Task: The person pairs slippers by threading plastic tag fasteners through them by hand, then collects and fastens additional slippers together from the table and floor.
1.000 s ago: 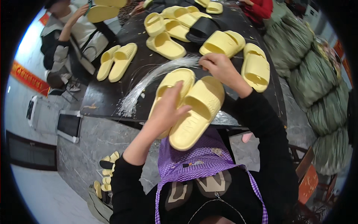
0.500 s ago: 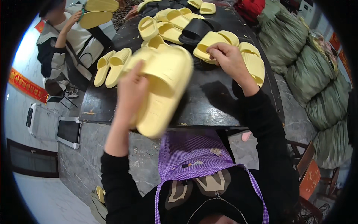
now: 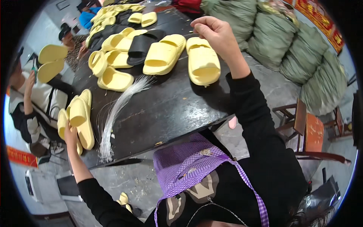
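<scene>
At the table's left edge my left hand [image 3: 70, 135] has its fingers closed at a yellow slide slipper [image 3: 79, 114], which stands against other yellow slippers [image 3: 62, 123]; part of the grip is hidden. My right hand [image 3: 217, 33] is raised over the table's far right side, thumb and fingers pinched together. A tiny sliver shows at its fingertips, too small to name. Just below it lies a yellow slipper [image 3: 204, 68], with another yellow slipper [image 3: 163, 56] to its left. A bundle of thin clear plastic strands [image 3: 120, 109] lies between my hands.
Black slippers [image 3: 141, 48] and more yellow slippers [image 3: 115, 79] cover the far part of the dark table [image 3: 162, 109]. Stuffed green sacks [image 3: 272, 41] line the right side, near a wooden chair [image 3: 298, 117]. A co-worker's hand [image 3: 29, 81] holds yellow slippers [image 3: 52, 62] at left.
My left hand has carried the yellow slipper left and down to those at the table's left edge. The strand bundle is now uncovered. My right hand has lifted away from the slippers, and the view has shifted.
</scene>
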`<state>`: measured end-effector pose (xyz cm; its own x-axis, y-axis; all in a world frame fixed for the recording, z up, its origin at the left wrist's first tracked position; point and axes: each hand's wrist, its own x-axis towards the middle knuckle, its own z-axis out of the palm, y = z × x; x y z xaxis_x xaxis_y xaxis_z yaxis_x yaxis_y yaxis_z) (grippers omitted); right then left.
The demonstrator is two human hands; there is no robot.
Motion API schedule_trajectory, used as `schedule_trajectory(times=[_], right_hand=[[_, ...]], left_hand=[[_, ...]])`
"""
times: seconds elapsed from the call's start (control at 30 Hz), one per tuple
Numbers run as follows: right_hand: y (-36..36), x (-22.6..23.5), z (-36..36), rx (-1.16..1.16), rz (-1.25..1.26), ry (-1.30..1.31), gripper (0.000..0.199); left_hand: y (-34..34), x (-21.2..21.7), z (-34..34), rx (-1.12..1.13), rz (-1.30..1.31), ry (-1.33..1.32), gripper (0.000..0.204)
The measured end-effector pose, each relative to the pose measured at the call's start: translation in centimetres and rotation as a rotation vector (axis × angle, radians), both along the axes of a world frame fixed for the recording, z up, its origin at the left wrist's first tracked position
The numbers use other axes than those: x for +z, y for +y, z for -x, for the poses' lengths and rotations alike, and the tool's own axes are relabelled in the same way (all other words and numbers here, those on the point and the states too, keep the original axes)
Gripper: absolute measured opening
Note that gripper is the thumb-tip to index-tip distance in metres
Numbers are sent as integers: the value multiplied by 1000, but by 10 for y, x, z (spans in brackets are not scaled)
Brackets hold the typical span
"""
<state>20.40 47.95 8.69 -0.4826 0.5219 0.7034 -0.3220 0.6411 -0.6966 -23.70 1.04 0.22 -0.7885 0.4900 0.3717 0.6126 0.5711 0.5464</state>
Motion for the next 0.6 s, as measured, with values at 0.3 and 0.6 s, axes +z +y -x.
schedule_trajectory(times=[0.3, 0.6], right_hand=[[97, -59, -16, -212, -298, -556, 23], [33, -52, -20, 150, -93, -638, 23]], left_hand=[[29, 32, -71, 291, 89, 490, 39], [209, -5, -313, -545, -170, -898, 48]])
